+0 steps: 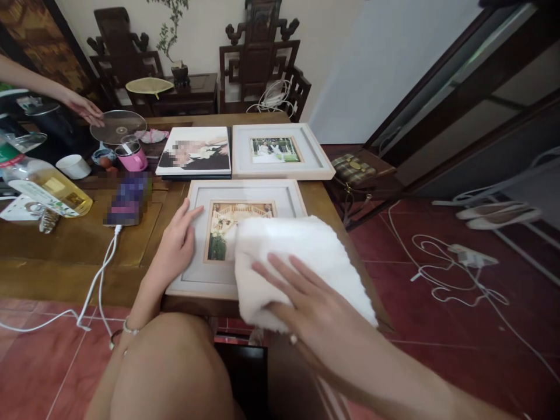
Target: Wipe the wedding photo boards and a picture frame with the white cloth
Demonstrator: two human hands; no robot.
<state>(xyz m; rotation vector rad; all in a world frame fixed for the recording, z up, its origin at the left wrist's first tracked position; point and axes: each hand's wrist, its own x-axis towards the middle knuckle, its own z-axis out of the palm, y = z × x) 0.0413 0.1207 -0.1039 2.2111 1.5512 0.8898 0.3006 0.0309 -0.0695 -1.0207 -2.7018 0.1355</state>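
Observation:
A light wooden picture frame (186, 279) with a grey mat and a small photo lies at the table's near edge. My left hand (175, 245) holds its left side, a finger stretched onto the mat. My right hand (301, 291) presses a fluffy white cloth (306, 239) over the frame's right part, fingers spread on top. The cloth hides the lower right of the photo and frame, and overhangs the table's edge. Behind lie a second picture frame (280, 170) and a white-bordered photo album or panel (196, 166), its picture partly blurred out.
Left on the wooden table (122, 256) are a phone (129, 201) with a white cable, a pink mug (132, 157), a white cup (73, 167) and a bottle of yellow liquid (52, 181). Another person's hand (85, 109) touches a clear round lid (125, 125). Cables (464, 274) lie on the floor.

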